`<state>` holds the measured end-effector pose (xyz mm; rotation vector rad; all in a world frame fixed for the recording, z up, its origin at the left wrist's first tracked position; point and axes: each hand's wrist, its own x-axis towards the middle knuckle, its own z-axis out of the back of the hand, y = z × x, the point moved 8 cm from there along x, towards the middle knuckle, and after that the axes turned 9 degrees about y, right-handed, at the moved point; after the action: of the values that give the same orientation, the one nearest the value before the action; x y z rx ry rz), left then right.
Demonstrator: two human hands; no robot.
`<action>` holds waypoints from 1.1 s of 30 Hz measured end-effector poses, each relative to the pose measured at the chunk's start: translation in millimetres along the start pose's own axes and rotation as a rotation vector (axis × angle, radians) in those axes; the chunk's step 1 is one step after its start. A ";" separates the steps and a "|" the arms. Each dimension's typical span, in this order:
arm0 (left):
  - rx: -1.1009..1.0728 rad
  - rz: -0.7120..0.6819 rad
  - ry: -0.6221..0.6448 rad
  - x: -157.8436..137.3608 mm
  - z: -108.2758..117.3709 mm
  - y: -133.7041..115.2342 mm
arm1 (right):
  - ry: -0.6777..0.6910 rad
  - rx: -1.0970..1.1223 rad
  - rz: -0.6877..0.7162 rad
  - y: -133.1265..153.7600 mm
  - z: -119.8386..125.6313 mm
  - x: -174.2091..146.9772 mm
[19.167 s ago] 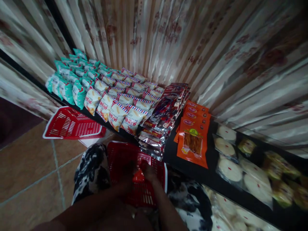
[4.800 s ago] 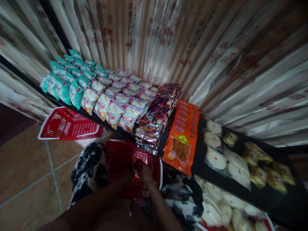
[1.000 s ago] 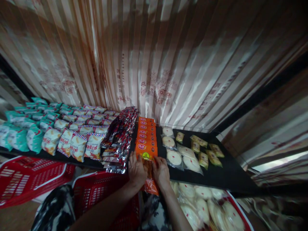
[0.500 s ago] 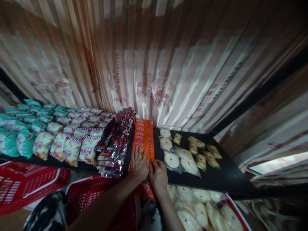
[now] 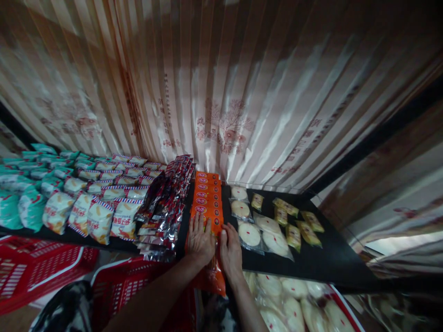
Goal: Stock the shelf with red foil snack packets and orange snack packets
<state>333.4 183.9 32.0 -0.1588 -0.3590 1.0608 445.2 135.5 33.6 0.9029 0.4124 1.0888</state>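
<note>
A row of overlapping orange snack packets [image 5: 206,193] runs from the back of the black shelf [image 5: 332,258] to its front edge. My left hand [image 5: 200,240] lies flat on the front packets, fingers stretched forward. Along the right side of the row rests my right hand [image 5: 230,249], its fingers extended against the packets' edge, not wrapped round anything. The frontmost packet [image 5: 216,276] shows between my wrists and hangs over the shelf edge. Dark red shiny packets [image 5: 166,207] lie in a pile just left of the row.
White shrimp-snack bags [image 5: 124,216] and teal bags [image 5: 31,207] stand at left. Flat round pale cakes [image 5: 249,234] and small yellow packets [image 5: 294,236] lie at right. Below are red baskets [image 5: 38,272] and a bin of wrapped pale cakes [image 5: 294,313]. A curtain [image 5: 194,83] hangs behind.
My right hand has let go of the packet's edge, its fingers straightening along the row's right side. The left hand stays pressed on the packets. The view has shifted slightly.
</note>
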 end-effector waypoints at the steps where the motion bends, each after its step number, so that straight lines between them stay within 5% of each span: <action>1: 0.002 -0.001 -0.004 -0.2 -0.7 0.0 | 0.013 0.078 -0.029 -2.6 -0.6 4.8; 8: -0.011 0.031 0.046 0.7 5.9 -2.0 | 0.128 0.368 -0.153 -10.6 -17.9 21.4; 33: -0.034 0.050 0.091 6.6 5.5 3.0 | 0.105 0.192 -0.096 -2.7 -27.8 23.6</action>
<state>331.8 190.9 37.6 -0.2464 -0.2921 1.0931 437.9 167.8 18.0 0.9867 0.6490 1.0229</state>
